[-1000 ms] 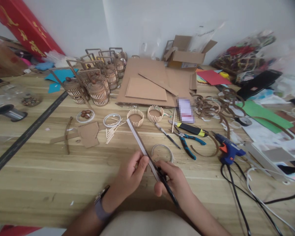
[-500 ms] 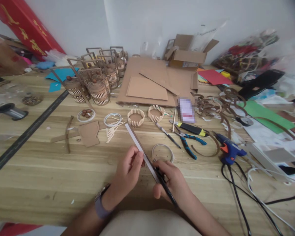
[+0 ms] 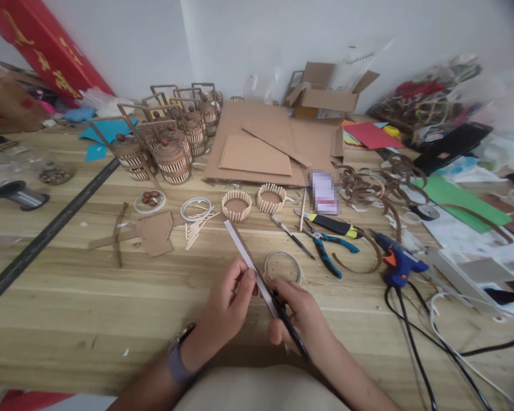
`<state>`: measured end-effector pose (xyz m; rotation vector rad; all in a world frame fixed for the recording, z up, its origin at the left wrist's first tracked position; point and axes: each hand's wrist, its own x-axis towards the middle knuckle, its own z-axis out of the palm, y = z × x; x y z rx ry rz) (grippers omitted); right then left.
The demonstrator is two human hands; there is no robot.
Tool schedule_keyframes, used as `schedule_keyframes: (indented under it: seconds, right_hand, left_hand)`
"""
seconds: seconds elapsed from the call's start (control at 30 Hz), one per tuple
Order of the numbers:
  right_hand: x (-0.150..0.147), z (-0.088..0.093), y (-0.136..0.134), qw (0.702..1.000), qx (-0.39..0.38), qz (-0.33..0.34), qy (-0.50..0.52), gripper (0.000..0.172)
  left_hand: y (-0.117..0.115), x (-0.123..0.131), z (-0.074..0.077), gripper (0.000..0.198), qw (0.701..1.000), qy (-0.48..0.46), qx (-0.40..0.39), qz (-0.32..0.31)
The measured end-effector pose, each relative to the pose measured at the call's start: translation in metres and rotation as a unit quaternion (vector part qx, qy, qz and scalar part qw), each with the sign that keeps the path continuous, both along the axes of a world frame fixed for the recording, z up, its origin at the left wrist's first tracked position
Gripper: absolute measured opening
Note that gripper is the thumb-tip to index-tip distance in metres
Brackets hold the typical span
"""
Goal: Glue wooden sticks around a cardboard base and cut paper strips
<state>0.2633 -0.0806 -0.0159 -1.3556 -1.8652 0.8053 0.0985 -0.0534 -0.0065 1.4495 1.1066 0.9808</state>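
White strip [image 3: 243, 246] was pinched in the left hand [image 3: 231, 299]; the right hand [image 3: 304, 317] had its grip clenched round a black tool [image 3: 292, 332], lower centre.

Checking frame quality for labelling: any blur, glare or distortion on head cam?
Head view: centre sharp, left hand pinching the white strip, right hand gripping a black tool; far right smeared around the bag of scraps; table bowed by the wide lens; one pixelated patch by the pliers; light soft, no glare.
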Motion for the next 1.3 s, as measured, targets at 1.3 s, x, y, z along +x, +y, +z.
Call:
schedule_keyframes:
  seconds: [1.3]
  right_hand:
    - [-0.004,-0.003,-0.003,1.0,0.008,-0.009,-0.015,0.085]
  left_hand:
    - [0.005,-0.005,0.004,0.026,0.994,0.001,0.084,0.065]
